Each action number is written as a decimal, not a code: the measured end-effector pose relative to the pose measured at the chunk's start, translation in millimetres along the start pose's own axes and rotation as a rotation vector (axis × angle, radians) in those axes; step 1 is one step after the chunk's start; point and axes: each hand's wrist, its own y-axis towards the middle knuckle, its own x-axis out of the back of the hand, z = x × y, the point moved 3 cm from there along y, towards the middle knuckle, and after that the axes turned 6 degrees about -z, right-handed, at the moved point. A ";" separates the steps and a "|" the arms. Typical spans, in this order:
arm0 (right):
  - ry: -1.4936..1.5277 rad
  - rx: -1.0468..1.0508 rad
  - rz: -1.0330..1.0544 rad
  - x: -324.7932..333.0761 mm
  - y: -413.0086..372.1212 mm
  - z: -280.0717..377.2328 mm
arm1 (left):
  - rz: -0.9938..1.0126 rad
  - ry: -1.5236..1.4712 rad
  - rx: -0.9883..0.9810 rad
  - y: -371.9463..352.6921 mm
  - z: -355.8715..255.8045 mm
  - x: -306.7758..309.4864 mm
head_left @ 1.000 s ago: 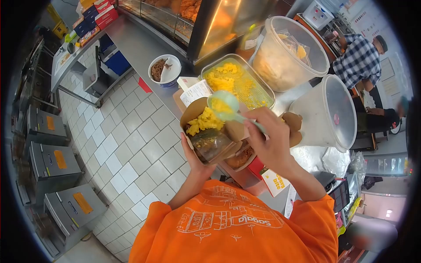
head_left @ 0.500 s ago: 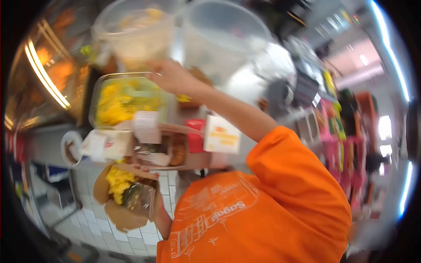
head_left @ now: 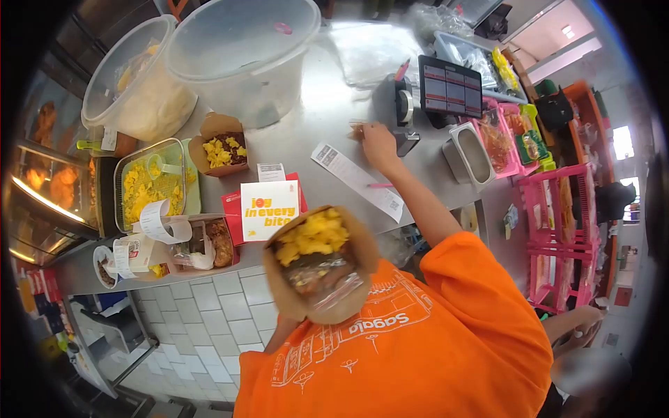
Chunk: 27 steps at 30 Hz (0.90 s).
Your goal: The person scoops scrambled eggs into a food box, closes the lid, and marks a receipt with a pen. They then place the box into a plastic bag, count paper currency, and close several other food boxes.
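An open brown cardboard box (head_left: 318, 268) with yellow crumbly food and a clear packet is held up before the orange shirt. My left forearm (head_left: 282, 333) reaches beneath it; the box hides the fingers. Farther right, my right hand (head_left: 380, 145) is closed at the metal counter around a small brownish thing (head_left: 357, 130), too small to name. Close to it are a long printed receipt (head_left: 357, 182), a pink pen (head_left: 380, 186) and a dark device (head_left: 395, 103). A white printed card box (head_left: 270, 210) lies on a red one left of the receipt.
Two large plastic tubs (head_left: 244, 59) stand at the back left. Nearer are a wire-rimmed tray of yellow food (head_left: 143, 181), a filled brown box (head_left: 223, 150) and packed food boxes (head_left: 203, 244). A tablet (head_left: 451, 87), metal pan (head_left: 470, 155) and pink baskets (head_left: 561, 233) are rightward. Another person's arm (head_left: 575, 324) shows.
My right hand has moved from above the yellow food tray rightward to the counter near the dark device. The held box has moved right, in front of the shirt. The view has shifted and sharpened.
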 end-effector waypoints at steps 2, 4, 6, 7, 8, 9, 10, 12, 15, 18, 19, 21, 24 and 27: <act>0.026 -0.007 0.020 -5.8 -0.4 -12.0 | -0.157 0.041 -0.069 35.6 36.1 -4.5; 0.214 0.009 0.072 22.3 1.6 -10.9 | -0.333 0.051 -0.144 72.0 69.2 -2.5; 0.547 -0.044 0.047 73.6 4.6 6.0 | -0.521 0.045 -0.233 91.3 101.6 8.5; 0.666 0.012 -0.007 96.6 4.3 14.1 | -0.615 0.040 -0.277 83.5 110.9 19.8; 0.681 0.055 0.017 123.6 0.9 24.0 | -0.299 -0.139 -0.232 95.6 119.9 58.7; 0.713 0.072 0.107 152.3 -2.8 33.3 | -0.312 -0.144 -0.262 96.5 122.5 58.2; 0.740 0.089 0.192 170.9 -10.9 38.9 | -0.190 -0.076 -0.277 99.8 124.9 51.4; 0.774 0.270 0.216 181.9 -30.9 47.2 | -0.062 0.023 -0.340 107.8 126.4 45.4; 0.679 0.633 0.309 174.5 -53.9 53.5 | -0.176 0.006 -0.420 111.0 129.0 36.2; 0.649 0.641 0.390 175.2 -59.0 42.0 | -0.154 0.028 -0.417 106.7 129.8 43.7; 0.734 0.448 0.396 175.6 -55.9 31.6 | -0.101 0.033 -0.438 103.1 129.9 41.4; 0.721 0.188 0.498 163.3 -46.0 7.8 | -0.115 0.023 -0.456 94.8 127.9 70.4; 0.630 0.116 0.457 118.6 -61.4 -17.3 | -0.247 0.082 -0.433 79.4 124.0 98.4; 0.621 0.386 0.393 77.4 -102.8 -13.6 | -0.338 0.192 -0.378 70.7 118.2 119.8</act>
